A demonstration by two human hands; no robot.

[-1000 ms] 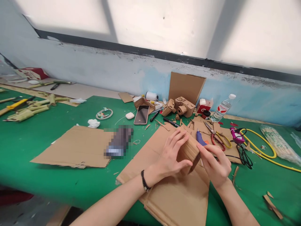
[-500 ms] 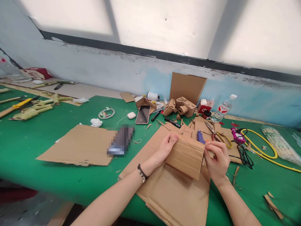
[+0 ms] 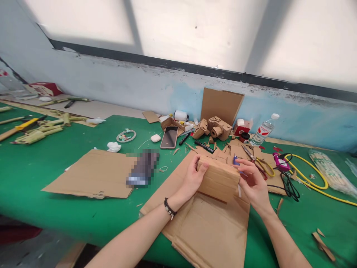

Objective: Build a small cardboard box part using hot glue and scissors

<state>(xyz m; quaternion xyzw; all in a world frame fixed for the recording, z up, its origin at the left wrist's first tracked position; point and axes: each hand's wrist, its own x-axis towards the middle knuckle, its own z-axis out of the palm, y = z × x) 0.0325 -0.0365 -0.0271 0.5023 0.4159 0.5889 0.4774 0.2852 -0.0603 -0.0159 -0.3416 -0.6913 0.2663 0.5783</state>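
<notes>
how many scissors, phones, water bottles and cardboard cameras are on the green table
scissors: 2, a yellow-handled pair and a black-handled pair
phone: 1
water bottle: 1
cardboard camera: 1
total: 5

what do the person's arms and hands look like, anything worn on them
Both forearms are bare, with no sleeves in view and no gloves. The left hand has a dark beaded bracelet around its wrist, with a few paler beads in it. The right hand shows no bracelet or watch, and no rings can be made out on either.
</notes>
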